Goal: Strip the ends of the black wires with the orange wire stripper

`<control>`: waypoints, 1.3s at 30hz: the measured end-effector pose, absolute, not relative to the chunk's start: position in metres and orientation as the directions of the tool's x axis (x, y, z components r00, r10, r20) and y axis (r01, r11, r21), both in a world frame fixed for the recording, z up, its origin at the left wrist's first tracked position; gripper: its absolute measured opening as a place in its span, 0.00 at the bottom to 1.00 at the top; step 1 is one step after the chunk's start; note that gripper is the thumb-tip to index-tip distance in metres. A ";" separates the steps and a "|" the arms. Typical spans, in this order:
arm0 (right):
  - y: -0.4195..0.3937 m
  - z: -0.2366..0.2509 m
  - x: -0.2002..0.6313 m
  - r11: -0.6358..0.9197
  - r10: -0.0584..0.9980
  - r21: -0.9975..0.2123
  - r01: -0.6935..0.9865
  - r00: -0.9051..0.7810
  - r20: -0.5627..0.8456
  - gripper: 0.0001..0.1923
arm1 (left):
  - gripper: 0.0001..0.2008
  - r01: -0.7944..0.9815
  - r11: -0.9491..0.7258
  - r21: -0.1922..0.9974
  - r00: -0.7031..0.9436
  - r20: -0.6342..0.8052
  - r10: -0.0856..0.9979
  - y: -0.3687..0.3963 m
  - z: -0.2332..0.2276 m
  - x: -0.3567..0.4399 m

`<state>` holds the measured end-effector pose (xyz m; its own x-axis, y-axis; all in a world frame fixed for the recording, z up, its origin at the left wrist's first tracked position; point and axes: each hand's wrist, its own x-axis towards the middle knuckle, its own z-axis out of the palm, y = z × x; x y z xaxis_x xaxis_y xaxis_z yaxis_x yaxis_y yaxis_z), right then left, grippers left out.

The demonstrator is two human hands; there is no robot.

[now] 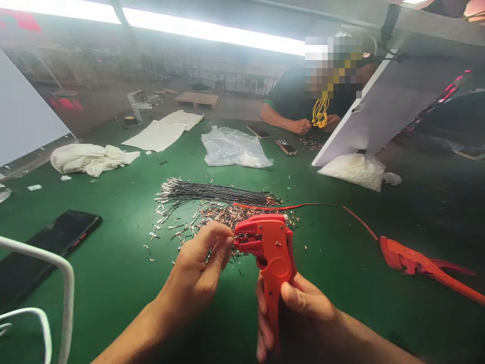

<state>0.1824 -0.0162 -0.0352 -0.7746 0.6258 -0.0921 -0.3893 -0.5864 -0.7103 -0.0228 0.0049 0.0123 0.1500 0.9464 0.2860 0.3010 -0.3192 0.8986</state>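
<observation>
Right hand (299,313) is wrapped around the handles of the red stripper (271,247), near centre, tool upright with its head pointing left. Left hand (200,263) pinches something small at the tool's mouth, fingertips (227,241) touching or just beside the jaws; the piece itself is too small to make out, probably a wire end or terminal.

Risk 1: fingertips sit so close to the jaws that a squeeze could nip skin. Cause: no gap between pinch and mouth.

Risk 2: the piece looks barely fed in, so it could slip out or seat crooked when the handles close, giving a bad strip or crimp.

Risk 3: loose metal terminals (227,217) lie scattered just behind the hands; a wrist sweep would scatter them further or push them off the table (113,263).

Beyond them, a bundle of black wires (220,193) lies across the centre; a red wire (303,206) runs right toward a second red tool (424,265) lying on the right. That wire could snag the held stripper.

Phone (49,242) lies near left, well apart. Far: white cloth (89,157) left, plastic bag (233,147) centre, and a co-worker (299,101) handling yellow wires (320,114), apart from this work.
</observation>
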 end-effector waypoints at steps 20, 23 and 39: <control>-0.024 -0.027 0.185 -0.535 0.706 -0.768 -0.351 -0.685 -0.179 0.25 | 0.05 0.383 -0.440 0.812 0.102 0.437 0.894 0.008 0.013 -0.023; -0.025 -0.028 0.184 -0.532 0.711 -0.773 -0.346 -0.679 -0.185 0.26 | 0.04 0.335 -0.420 0.844 0.105 0.409 0.906 0.007 0.015 -0.023; -0.020 -0.028 0.185 -0.518 0.700 -0.760 -0.393 -0.705 -0.113 0.24 | 0.08 0.238 -0.285 0.929 0.140 0.257 0.956 0.009 0.015 -0.022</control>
